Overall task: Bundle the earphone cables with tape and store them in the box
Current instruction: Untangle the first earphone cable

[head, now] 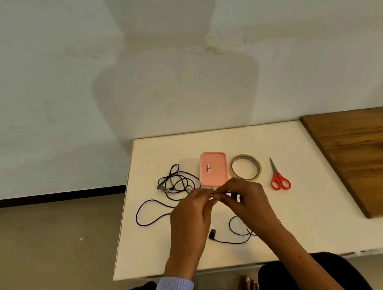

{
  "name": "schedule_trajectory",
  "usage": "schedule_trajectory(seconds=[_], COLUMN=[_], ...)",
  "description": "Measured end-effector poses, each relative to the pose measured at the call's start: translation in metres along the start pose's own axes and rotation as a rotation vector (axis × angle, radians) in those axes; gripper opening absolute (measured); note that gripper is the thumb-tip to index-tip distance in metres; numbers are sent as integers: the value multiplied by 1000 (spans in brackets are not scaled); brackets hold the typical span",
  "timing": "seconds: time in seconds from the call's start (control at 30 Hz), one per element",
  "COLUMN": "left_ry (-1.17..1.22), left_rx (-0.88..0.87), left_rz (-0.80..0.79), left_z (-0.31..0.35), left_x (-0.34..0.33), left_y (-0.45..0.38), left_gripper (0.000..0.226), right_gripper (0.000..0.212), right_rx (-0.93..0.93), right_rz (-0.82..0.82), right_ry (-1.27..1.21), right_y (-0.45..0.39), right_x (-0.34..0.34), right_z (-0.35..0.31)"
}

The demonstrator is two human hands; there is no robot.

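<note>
At the centre of the frame, above the white tabletop (310, 227), the left hand (190, 215) and right hand (247, 200) meet fingertip to fingertip, each grip pinching the black earphone cable (238, 242) that trails below them. A second tangled cable (175, 181) lies to the left. Just above the hands sits the pink box (213, 168), then the tape roll (245, 167) and red scissors (279, 177) to its right.

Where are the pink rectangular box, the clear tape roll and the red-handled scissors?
Pink rectangular box (213, 169): head view, lid centre.
Clear tape roll (233, 164): head view, left rim.
Red-handled scissors (280, 181): head view, handles.
</note>
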State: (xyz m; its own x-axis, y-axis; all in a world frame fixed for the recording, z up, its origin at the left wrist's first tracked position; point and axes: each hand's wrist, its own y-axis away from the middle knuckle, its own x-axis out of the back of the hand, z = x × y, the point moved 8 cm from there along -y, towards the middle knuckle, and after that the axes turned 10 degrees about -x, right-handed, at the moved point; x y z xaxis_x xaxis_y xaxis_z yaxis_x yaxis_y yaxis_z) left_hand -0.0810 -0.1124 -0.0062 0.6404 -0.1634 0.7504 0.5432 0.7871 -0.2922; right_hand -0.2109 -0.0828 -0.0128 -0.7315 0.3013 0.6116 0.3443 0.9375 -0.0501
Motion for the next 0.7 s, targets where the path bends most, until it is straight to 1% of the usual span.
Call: schedule_trajectory(seconds=[0.1,0.17,0.27,0.33,0.4,0.47,0.5,0.57,0.6,0.63,0.7], left_ry=[104,124,185,186,174,167,161,141,141,154,180], left_rx=[19,43,123,166,208,226,185,22,-42,-74,-80], left_rz=[63,119,249,296,262,160,112,40,18,12,45], left_z=[-5,-13,-32,-41,-47,-47,-41,-18,-8,-2,1], left_x=[4,11,30,37,33,22,16,6,2,-1,-2], left_y=[0,1,4,8,10,8,6,0,-2,-4,-5], left_gripper=[22,20,20,21,29,42,49,58,56,48,32], right_gripper=[7,8,8,9,10,9,9,7,6,6,7], right_rx=[2,-14,-92,-113,-123,-125,-118,-78,-51,-29,-10], right_rz=[-24,-30,15,45,90,133,137,106,85,64,26], right_ry=[-82,-105,-167,-171,-165,-156,-145,-98,-73,-58,-59], right_y=[-1,-3,-5,-5,-5,-5,-5,-4,-3,-2,-1], right_x=[-1,4,22,32,38,41,39,29,22,15,6], right_z=[-5,-4,9,14,18,21,20,14,10,7,2])
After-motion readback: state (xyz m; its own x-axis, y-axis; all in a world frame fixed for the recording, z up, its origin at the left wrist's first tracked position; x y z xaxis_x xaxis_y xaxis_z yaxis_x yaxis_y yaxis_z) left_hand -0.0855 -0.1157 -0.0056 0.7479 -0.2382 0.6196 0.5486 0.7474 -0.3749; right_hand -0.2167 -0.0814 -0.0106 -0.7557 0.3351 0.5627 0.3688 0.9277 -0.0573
